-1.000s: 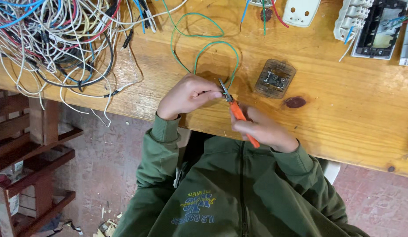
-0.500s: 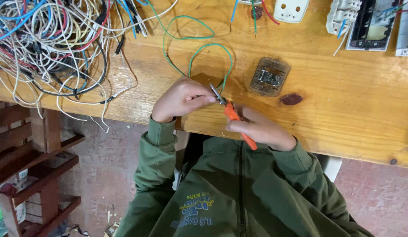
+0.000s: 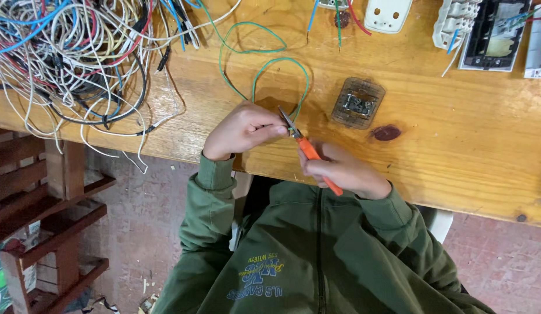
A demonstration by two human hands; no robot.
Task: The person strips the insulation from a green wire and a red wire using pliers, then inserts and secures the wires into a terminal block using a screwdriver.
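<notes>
At the table's (image 3: 445, 139) near edge, your left hand (image 3: 242, 129) pinches the end of the green wire (image 3: 264, 65), fingers together on it, while your right hand (image 3: 343, 170) stays clamped around the orange handles of the pliers (image 3: 302, 144). The pliers' tip meets the wire just beside your left fingertips.

Little has shifted in the last second. Both hands have kept their grip and their place at the table edge; the pliers have tilted only slightly, and your view has drifted so that the wire bundle (image 3: 78, 58) now fills more of the upper left. The green wire's loop lies as it did, running up the table from your hands. Judged from that, the work on the wire end is in mid-step, the tool holding on the same spot rather than moving along.

Much stays out of sight. Your left fingers cover the wire's end, so whether its insulation is cut or stripped cannot be told. The pliers' jaws are too small to read as open or shut. The clear switch module (image 3: 357, 103) sits near, well apart from the hands, untouched. Fittings along the top edge are cut off by the frame.
</notes>
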